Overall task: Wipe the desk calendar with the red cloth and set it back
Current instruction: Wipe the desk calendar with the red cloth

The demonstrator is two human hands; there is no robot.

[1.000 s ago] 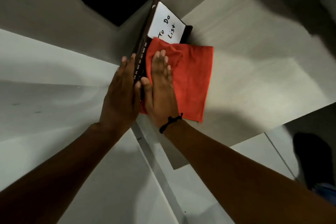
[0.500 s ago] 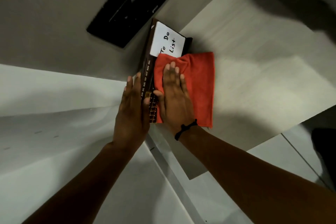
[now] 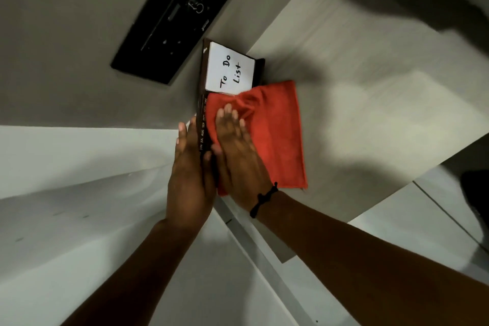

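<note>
The desk calendar (image 3: 229, 69) is dark brown, with a white "To Do List" card and a strip of month tabs down its left edge. It lies on the pale desk (image 3: 370, 119). The red cloth (image 3: 277, 137) covers the calendar's lower part and spills right onto the desk. My right hand (image 3: 238, 153) presses flat on the cloth, fingers pointing toward the card. My left hand (image 3: 189, 174) lies flat against the calendar's left edge, beside the month tabs, bracing it. The two hands touch at the thumbs. Most of the calendar below the card is hidden.
A long black panel (image 3: 182, 18) is fixed on the grey surface just beyond the calendar, to the left. The desk's near edge runs diagonally under my right forearm. White surfaces lie left and below. A dark object (image 3: 476, 193) sits at the far right.
My right hand has slid the cloth left against my left hand, covering the grid strip that showed half a second ago. The cloth's top edge has bunched up below the card.
</note>
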